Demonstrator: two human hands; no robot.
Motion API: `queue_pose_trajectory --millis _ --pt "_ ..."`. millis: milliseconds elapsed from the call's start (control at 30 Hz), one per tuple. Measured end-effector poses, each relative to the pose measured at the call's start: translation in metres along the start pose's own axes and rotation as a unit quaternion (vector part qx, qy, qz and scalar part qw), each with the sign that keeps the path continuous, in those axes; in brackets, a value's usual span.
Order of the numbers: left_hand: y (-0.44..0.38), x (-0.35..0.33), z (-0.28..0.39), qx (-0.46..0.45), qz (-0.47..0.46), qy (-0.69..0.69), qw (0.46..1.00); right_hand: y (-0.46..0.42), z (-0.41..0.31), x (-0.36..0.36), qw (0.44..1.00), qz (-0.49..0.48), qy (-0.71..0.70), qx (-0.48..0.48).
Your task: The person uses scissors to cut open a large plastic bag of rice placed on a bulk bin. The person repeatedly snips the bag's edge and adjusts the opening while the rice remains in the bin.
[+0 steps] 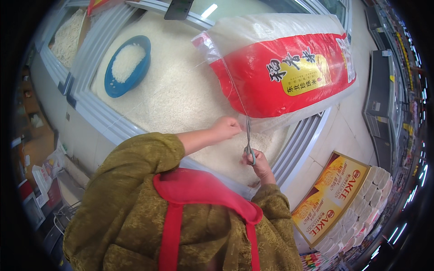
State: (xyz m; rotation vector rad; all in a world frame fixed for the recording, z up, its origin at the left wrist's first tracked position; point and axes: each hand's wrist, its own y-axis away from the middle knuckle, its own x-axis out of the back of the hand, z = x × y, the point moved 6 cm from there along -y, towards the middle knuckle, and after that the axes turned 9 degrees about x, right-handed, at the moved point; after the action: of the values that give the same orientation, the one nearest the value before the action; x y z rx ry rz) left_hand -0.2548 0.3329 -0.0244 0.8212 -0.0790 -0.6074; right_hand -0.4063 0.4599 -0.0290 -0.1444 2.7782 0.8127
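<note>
A large red and white plastic rice sack (pixel 251 81) lies on its side across the right part of a bin of loose white rice (pixel 173 98). A stitched seam with thread runs across its near end. My right hand (pixel 259 162) holds a pair of scissors (pixel 249 139) by the handles, their long blades pointing away from me at the sack's lower corner by the seam. My left hand (pixel 226 128) is curled just left of the blades, fingers close together near the corner; whether thread is pinched in it cannot be told. A blue plastic bowl (pixel 145 64) with rice rests on the loose rice.
Grey metal rails (pixel 112 113) frame the bin. A dark flat device (pixel 178 8) lies on the far rail. Another bin with whitish contents (pixel 67 37) stands at the upper left. A printed carton (pixel 330 200) beside stacked packages stands at the lower right. Grey shelving (pixel 381 101) lines the right.
</note>
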Motion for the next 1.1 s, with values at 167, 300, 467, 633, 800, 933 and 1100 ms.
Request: queue_pose_trajectory --millis 167,300,467,633,800,933,1100 --pt "0.07 0.084 -0.005 0.014 -0.006 -0.047 0.999 0.004 -0.001 -0.004 0.995 -0.014 0.099 -0.018" --pt "0.153 0.195 -0.025 0.021 0.136 0.025 0.99 0.008 -0.004 -0.006 0.924 -0.003 0.383 -0.021" --pt "0.282 0.341 -0.097 0.021 0.446 0.072 0.892 0.007 -0.012 -0.015 0.79 0.042 0.611 -0.009" --pt "0.354 0.417 -0.203 0.228 0.553 -0.101 0.795 0.005 -0.008 -0.016 0.758 0.049 0.645 -0.078" --pt "0.354 0.398 -0.232 0.158 0.497 -0.305 0.797 0.009 -0.017 -0.021 0.743 0.046 0.667 -0.038" --pt "0.341 0.374 -0.195 0.205 0.421 -0.198 0.861 0.011 -0.024 -0.025 0.736 0.027 0.676 -0.01" --pt "0.297 0.303 -0.099 0.136 0.18 0.043 0.973 0.011 -0.022 -0.021 0.734 0.036 0.677 -0.038"
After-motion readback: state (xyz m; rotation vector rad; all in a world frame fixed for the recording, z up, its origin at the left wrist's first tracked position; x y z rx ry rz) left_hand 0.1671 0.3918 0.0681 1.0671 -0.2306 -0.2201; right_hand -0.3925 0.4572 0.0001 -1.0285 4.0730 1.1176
